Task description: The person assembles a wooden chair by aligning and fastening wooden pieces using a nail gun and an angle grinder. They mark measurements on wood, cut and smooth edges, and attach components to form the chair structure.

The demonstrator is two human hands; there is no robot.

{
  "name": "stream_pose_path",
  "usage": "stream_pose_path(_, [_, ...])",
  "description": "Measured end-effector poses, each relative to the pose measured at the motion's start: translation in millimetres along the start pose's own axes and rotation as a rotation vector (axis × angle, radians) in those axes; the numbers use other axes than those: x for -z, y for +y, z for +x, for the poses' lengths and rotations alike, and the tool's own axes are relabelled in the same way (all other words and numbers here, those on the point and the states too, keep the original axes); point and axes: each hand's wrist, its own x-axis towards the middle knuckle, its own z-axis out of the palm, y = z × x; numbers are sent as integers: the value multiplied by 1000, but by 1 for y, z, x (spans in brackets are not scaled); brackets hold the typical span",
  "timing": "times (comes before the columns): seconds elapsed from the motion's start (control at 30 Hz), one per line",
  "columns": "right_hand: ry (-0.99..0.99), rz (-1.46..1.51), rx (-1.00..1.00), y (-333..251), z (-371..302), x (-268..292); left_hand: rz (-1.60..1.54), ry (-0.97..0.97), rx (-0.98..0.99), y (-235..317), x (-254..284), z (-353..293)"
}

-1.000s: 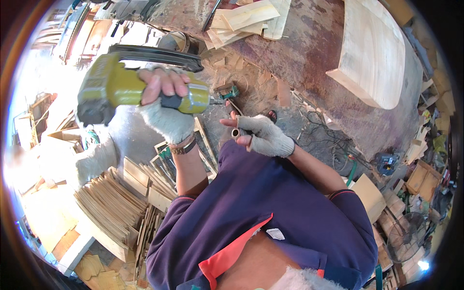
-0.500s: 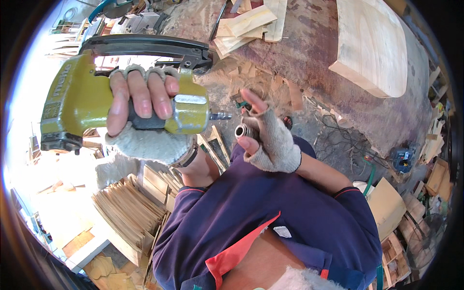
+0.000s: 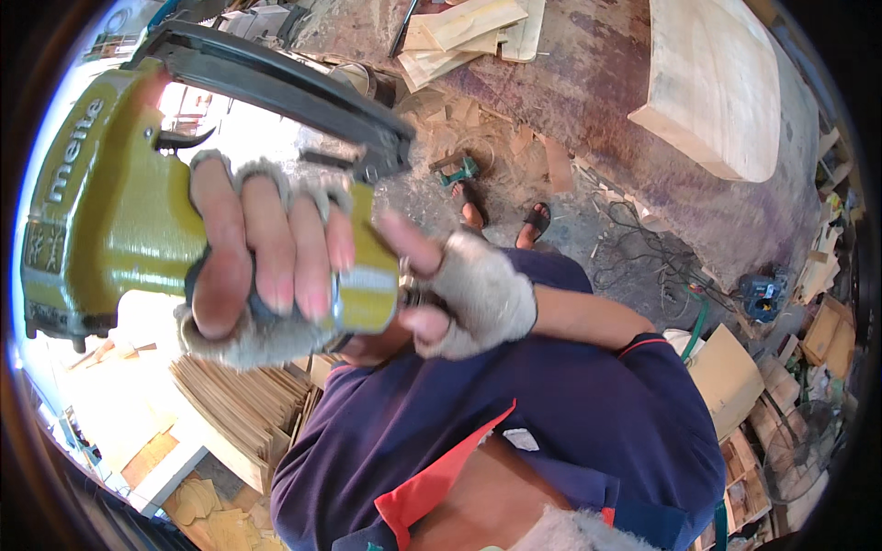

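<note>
Out in front of the person's chest, toward the left of the view, a yellow-green nail gun (image 3: 96, 197) is held up in the air, its black rail (image 3: 276, 87) slanting above the handle. The gloved left hand (image 3: 266, 253) grips that handle, fingers wrapped firmly around it and clear of the curved trigger (image 3: 185, 140). At the handle's right end, the gloved right hand (image 3: 464, 294) has its thumb and fingers closed about a small metal fitting (image 3: 418, 296); blur hides whether the fitting is joined to the gun. Both gloves leave the fingertips bare. Just below the hands is the person's dark blue shirt (image 3: 524, 404), with a red-edged collar (image 3: 450, 459). Beyond the hands, two sandalled feet (image 3: 535, 220) stand on the floor (image 3: 583, 234), near a green tool (image 3: 464, 170) and a tangle of dark cables (image 3: 643, 257). Farther off, a worn reddish desk (image 3: 579, 101) carries some thin boards (image 3: 473, 26) and a large curved wooden panel (image 3: 712, 101). At lower left, many thin wooden sheets (image 3: 241, 399) stand packed side by side.
</note>
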Motion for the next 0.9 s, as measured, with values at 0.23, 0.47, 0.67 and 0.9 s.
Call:
stream_pose_path(0.23, [95,143,-408,37,-7,2,256,685,187,-79,18,-24])
stream_pose_path(0.47, [687,356,-1072,146,-77,49,402,359,679,-218,89,-53])
stream_pose_path(0.67, [956,768,-1034,241,-97,127,388,691,837,-315,216,-164])
stream_pose_path(0.9, [1065,1104,-908,296,-109,172,938,867,1348,-494,408,-376])
